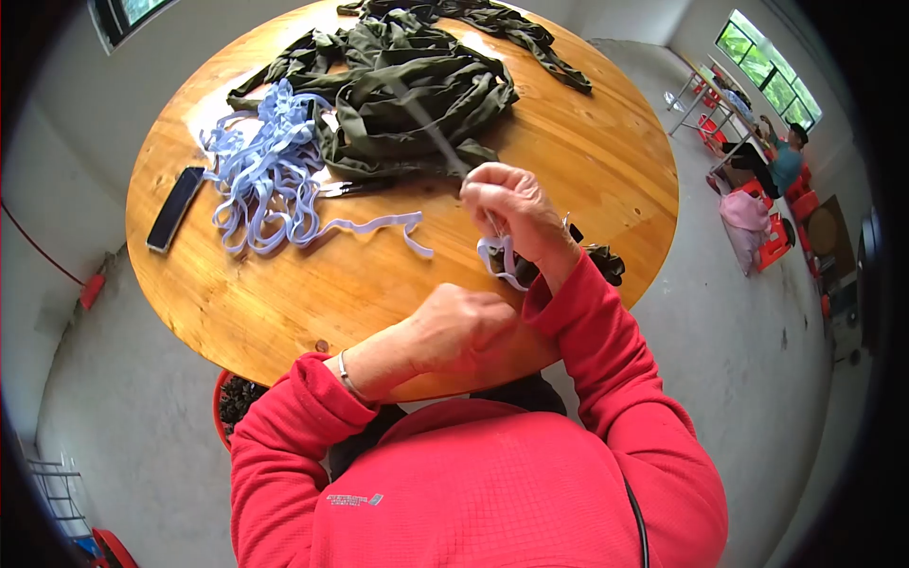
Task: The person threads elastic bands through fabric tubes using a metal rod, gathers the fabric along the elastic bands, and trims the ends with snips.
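Taking the round table as a clock with the wearer at six, the light-blue strapping lies tangled between nine and ten, its loose tail running in towards the centre; a short blue strip shows near four, by dark cloth pieces partly hidden behind the right hand and its wrist. That hand is pinched at the fingertips beside a blurred pale streak — what it grips I cannot tell. The left hand, near five, is curled and blurred; whether it holds anything is unclear. The strapping looks light, soft and limp, hardly fragile but apt to knot, so best pinched by its tail; the green cloth at twelve seems heavier, better gathered by an edge — lettering on the red top is too small to read
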A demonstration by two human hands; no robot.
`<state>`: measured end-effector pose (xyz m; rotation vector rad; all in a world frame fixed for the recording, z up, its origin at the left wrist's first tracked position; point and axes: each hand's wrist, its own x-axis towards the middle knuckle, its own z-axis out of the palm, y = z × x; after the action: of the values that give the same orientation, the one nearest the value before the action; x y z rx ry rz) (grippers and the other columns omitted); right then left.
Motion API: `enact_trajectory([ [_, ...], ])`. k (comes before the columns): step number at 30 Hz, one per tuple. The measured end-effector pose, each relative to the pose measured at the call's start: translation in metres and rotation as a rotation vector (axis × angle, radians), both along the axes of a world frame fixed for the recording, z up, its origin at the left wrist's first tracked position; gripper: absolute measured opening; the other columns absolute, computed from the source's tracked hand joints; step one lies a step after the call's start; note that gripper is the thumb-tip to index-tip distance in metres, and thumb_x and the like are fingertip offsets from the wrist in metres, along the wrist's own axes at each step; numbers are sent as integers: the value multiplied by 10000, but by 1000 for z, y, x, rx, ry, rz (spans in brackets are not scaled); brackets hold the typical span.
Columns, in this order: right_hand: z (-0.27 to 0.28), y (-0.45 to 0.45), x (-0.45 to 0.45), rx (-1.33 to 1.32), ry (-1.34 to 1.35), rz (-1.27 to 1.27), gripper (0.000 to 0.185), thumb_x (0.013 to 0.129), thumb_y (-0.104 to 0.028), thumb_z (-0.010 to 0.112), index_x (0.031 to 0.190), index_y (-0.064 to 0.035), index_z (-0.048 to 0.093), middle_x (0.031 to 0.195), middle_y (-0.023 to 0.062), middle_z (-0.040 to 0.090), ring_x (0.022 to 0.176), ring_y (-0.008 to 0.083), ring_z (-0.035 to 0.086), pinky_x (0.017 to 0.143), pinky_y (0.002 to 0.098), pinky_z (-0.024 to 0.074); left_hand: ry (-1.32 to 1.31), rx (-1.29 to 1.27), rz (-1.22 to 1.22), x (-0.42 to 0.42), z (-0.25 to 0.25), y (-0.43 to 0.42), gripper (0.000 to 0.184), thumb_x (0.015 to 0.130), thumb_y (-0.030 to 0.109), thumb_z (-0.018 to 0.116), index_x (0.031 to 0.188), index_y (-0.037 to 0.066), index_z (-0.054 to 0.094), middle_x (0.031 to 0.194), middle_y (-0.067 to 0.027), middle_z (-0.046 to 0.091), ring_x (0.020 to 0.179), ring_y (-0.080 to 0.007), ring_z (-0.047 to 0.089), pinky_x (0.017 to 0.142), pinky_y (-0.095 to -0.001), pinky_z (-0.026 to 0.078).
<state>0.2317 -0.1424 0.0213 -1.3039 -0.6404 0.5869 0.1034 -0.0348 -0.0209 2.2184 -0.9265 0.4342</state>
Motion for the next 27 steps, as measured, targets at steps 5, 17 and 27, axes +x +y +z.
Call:
enact_trajectory([
  [5, -3, -14, 17, 352, 300, -118, 59, 819, -99, 599, 803, -47, 577, 644, 37, 568, 479, 71, 480, 420, 202, 379, 240, -486, 327, 39, 15, 44, 82, 820, 51, 576, 886, 34, 622, 719, -57, 604, 583, -86, 544, 529, -236, 444],
  [17, -9, -10, 16, 367, 265, -276, 86, 817, -105, 586, 786, -26, 567, 612, 18, 553, 461, 69, 466, 424, 205, 376, -187, 674, 794, 196, 32, 84, 136, 755, 213, 612, 755, 77, 608, 861, -86, 601, 911, -266, 566, 800, -408, 435],
  [27, -10, -10, 21, 382, 255, -309, 84, 808, -99, 586, 763, -32, 565, 611, 15, 547, 488, 63, 467, 453, 210, 383, 88, -1002, 175, 161, 184, 160, 189, 855, 101, 488, 914, -42, 596, 863, -148, 638, 719, -215, 606, 687, -317, 481],
])
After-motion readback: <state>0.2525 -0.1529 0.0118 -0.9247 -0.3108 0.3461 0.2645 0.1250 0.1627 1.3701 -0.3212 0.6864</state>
